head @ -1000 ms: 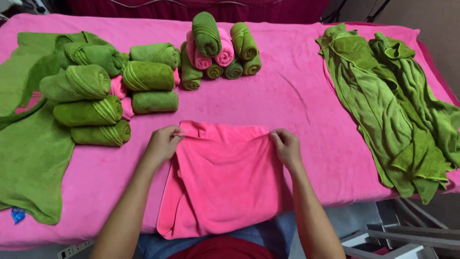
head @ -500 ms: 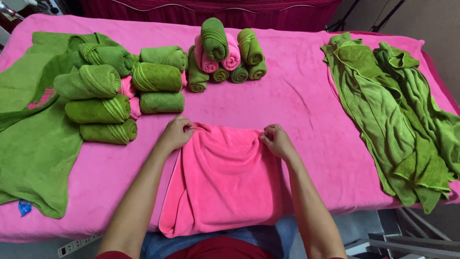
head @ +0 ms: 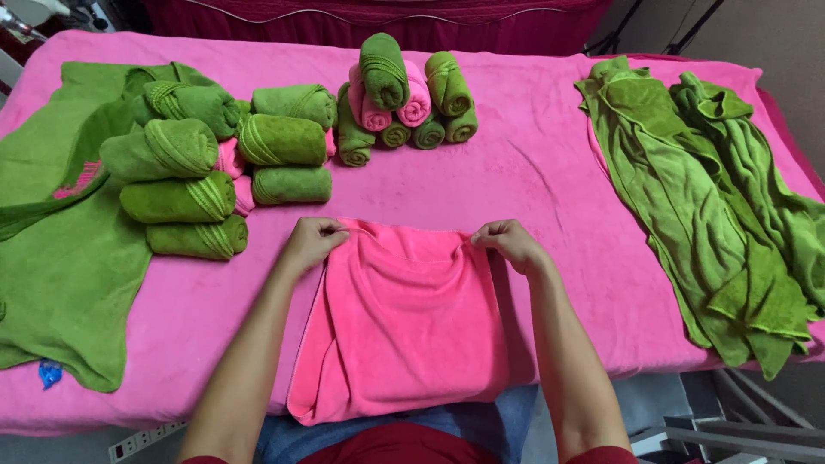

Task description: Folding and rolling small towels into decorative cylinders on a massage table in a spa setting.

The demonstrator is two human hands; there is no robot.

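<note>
I see pink towel [head: 404,331] flat on table [head: 550,185] near edge, front hanging over. Left hand [head: 311,241] and right hand [head: 507,243] each pinch shut on far corners. Soft, light, limp; corners best hold. Beyond: rolled towels [head: 258,142], loose green towels [head: 705,189].

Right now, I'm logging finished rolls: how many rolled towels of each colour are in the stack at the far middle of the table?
Green rolled towels: 6
Pink rolled towels: 2
Total: 8
</note>
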